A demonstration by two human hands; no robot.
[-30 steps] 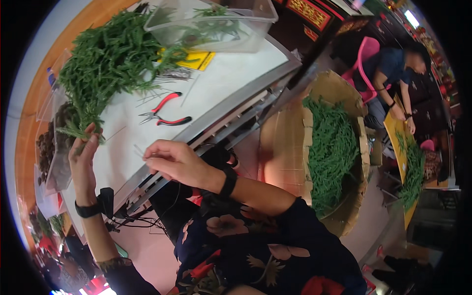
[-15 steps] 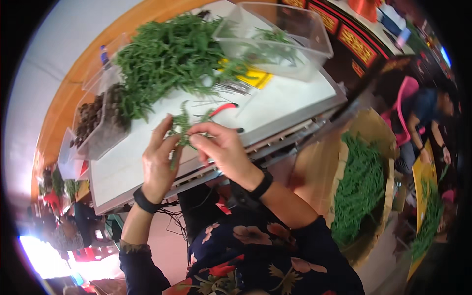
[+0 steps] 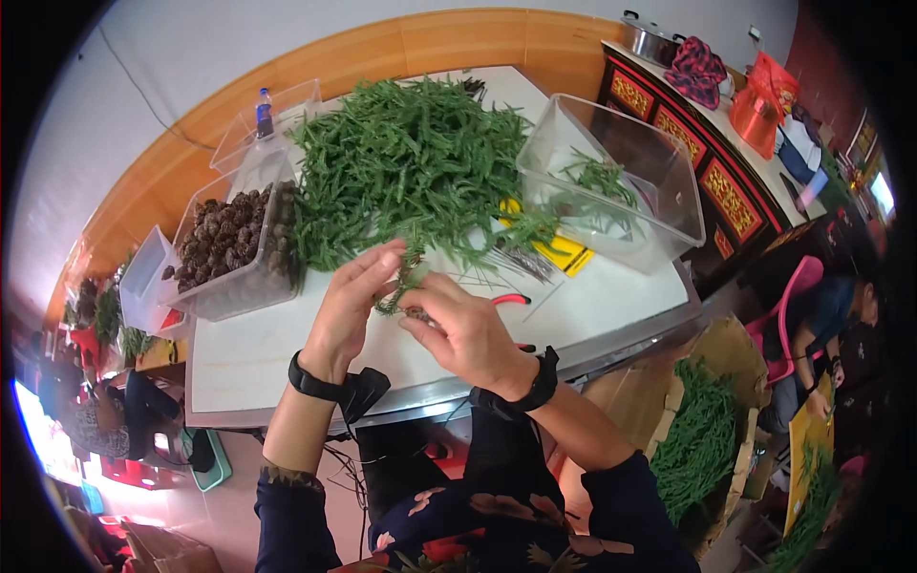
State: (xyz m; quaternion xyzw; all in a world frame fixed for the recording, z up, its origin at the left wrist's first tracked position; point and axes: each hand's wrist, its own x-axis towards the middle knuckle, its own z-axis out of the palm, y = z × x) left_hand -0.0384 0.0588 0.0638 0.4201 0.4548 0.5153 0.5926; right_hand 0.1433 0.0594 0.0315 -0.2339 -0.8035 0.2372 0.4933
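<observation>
My left hand and my right hand meet over the near part of the white table. Between them is a small green sprig, its leafy tip standing up. The left fingers close against its side, while the right thumb and forefinger pinch low on it. Just beyond my hands lies a big heap of green sprigs. Thin dark wires are scattered right of them, beside a yellow packet. A tool with a red handle lies partly hidden behind my right hand.
Brown pine cones fill a clear plastic box on the left. At the right edge stands another clear box with a few sprigs. Below it, a cardboard box holds more greenery. A co-worker sits far right.
My view has swung up, showing more wall and tabletop. Both hands stay on the sprig, which now stands more upright, and the left fingers lie closer together.
</observation>
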